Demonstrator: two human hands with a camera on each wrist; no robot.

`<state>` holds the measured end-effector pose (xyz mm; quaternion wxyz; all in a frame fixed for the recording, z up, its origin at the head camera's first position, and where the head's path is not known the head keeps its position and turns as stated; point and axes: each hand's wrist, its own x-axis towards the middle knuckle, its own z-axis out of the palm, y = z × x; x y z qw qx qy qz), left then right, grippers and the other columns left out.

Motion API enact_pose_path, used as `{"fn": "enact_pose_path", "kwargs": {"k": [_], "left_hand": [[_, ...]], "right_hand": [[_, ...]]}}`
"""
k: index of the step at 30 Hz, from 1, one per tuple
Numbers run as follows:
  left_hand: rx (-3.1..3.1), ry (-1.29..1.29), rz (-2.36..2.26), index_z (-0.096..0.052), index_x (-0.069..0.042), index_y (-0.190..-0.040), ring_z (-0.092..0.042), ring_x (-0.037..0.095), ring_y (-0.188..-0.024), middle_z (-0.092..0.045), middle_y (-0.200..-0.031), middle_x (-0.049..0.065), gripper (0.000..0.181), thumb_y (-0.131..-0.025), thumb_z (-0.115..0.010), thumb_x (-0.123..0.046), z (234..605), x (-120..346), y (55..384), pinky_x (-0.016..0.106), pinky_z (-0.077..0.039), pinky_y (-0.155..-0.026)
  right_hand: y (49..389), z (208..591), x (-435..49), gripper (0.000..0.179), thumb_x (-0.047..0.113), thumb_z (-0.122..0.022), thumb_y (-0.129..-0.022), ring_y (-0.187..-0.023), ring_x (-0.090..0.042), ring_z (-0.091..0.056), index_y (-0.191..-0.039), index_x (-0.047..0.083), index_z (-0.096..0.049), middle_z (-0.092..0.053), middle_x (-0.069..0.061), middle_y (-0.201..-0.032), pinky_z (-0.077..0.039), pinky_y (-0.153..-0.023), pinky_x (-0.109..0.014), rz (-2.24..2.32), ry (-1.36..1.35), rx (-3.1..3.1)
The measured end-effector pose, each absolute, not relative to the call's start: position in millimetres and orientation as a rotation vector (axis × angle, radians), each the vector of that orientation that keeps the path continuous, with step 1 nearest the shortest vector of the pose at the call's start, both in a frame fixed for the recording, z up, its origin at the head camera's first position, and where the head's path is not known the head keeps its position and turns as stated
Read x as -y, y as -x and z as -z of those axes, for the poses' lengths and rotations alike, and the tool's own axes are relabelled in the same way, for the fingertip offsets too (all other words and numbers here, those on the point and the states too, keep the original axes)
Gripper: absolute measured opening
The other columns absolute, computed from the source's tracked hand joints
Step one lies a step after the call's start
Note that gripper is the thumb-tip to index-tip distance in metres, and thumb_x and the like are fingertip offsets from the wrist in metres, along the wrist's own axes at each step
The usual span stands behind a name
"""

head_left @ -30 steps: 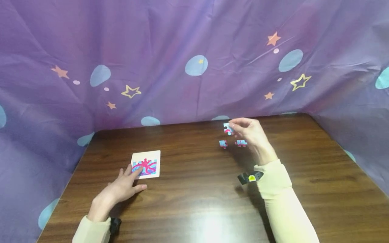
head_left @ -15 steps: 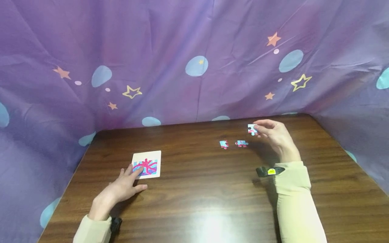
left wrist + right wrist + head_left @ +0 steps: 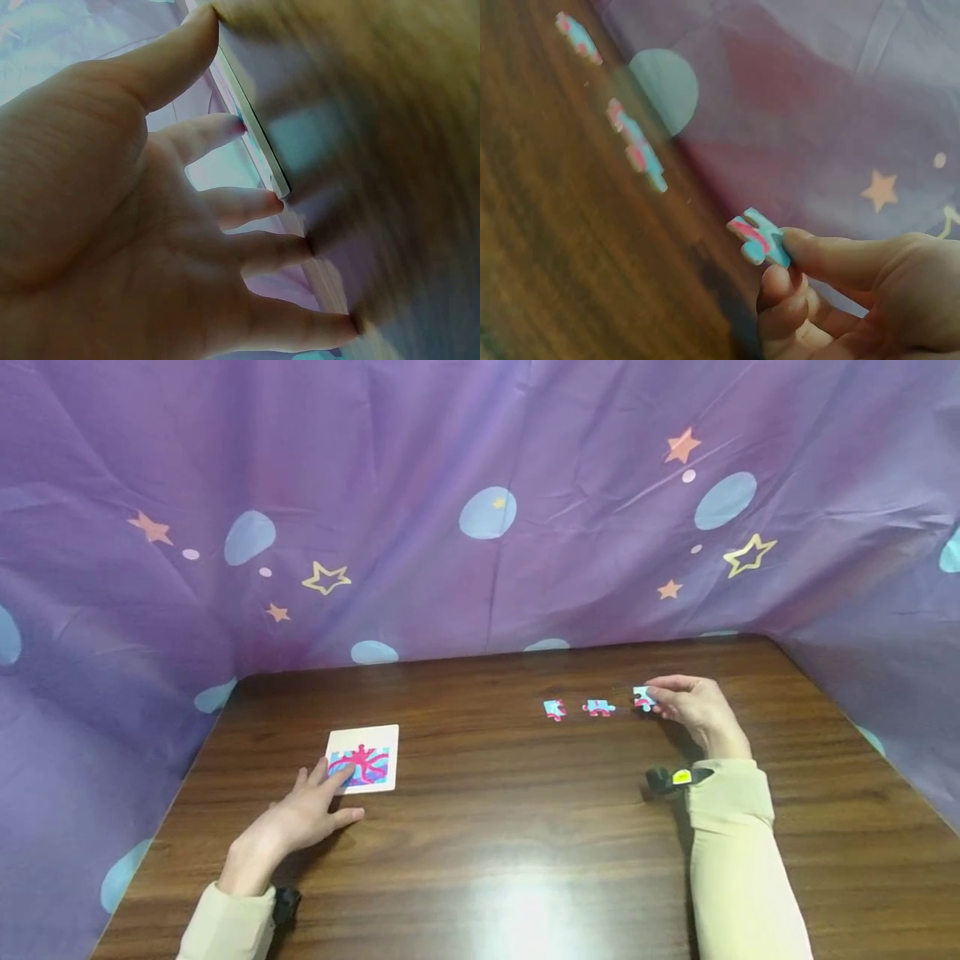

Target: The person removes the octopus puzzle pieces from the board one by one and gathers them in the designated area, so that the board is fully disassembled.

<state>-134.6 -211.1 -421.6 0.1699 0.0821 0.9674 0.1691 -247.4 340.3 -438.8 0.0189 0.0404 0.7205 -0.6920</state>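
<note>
My right hand (image 3: pixel 697 714) pinches a light blue and pink puzzle piece (image 3: pixel 642 697) between thumb and fingers. In the right wrist view that puzzle piece (image 3: pixel 759 238) is held tilted, just over the wood. Two more loose pieces lie in a row to its left: a middle piece (image 3: pixel 598 707) and a left piece (image 3: pixel 554 709). At the left, a white puzzle board (image 3: pixel 363 739) carries a partly filled picture of a pink octopus on blue. My left hand (image 3: pixel 292 822) rests with spread, straight fingers on the board's lower left; its fingertips (image 3: pixel 232 126) touch the board's edge in the left wrist view.
Everything lies on a dark brown wooden table (image 3: pixel 480 827) with a bright glare near the front. A purple curtain (image 3: pixel 420 510) with stars and blue ovals hangs close behind the table's far edge and along both sides.
My right hand has carried the puzzle piece to the right, then lowered it level with the two loose pieces. The left hand has stayed on the board.
</note>
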Motion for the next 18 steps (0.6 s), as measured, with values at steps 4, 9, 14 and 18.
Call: {"fn": "enact_pose_path", "kwargs": {"k": [4,9,14,18], "left_hand": [[-2.755,-0.246,-0.478,-0.032,-0.006,-0.152,-0.009,0.063,-0.135,-0.009,-0.153,0.039,0.081,-0.092,-0.060,-0.054,421.6,211.3,134.3,0.089,-0.016,-0.083],[-2.770,-0.244,-0.471,-0.034,-0.006,-0.151,-0.010,0.063,-0.134,-0.011,-0.152,0.039,0.081,-0.091,-0.061,-0.053,420.9,211.4,135.2,0.088,-0.017,-0.083],[-2.768,-0.240,-0.480,-0.034,-0.006,-0.151,-0.010,0.063,-0.135,-0.011,-0.152,0.039,0.080,-0.091,-0.061,-0.053,422.5,211.0,134.7,0.088,-0.016,-0.083],[-2.776,-0.235,-0.488,-0.034,-0.007,-0.151,-0.010,0.063,-0.135,-0.011,-0.152,0.039,0.080,-0.091,-0.062,-0.053,422.9,211.6,133.4,0.088,-0.016,-0.083]], "right_hand": [[247.5,444.7,-340.8,0.019,0.003,-0.063,-0.094,-0.060,-0.004,-0.059,-0.109,-0.010,-0.065,-0.067,0.005,-0.072,-0.050,-0.054,-0.018,1.998,-0.122,-2.361],[251.7,447.3,-339.0,0.032,0.002,-0.063,-0.094,-0.055,-0.002,-0.058,-0.116,-0.020,-0.057,-0.067,0.004,-0.070,-0.049,-0.050,-0.017,1.889,-0.159,-2.448],[254.4,448.2,-337.9,0.038,0.002,-0.063,-0.093,-0.053,-0.001,-0.058,-0.121,-0.022,-0.054,-0.068,0.003,-0.070,-0.049,-0.048,-0.016,1.836,-0.199,-2.490],[255.8,447.4,-337.1,0.039,0.000,-0.061,-0.094,-0.052,-0.001,-0.057,-0.123,-0.024,-0.051,-0.067,0.002,-0.068,-0.048,-0.047,-0.017,1.824,-0.184,-2.489]]}}
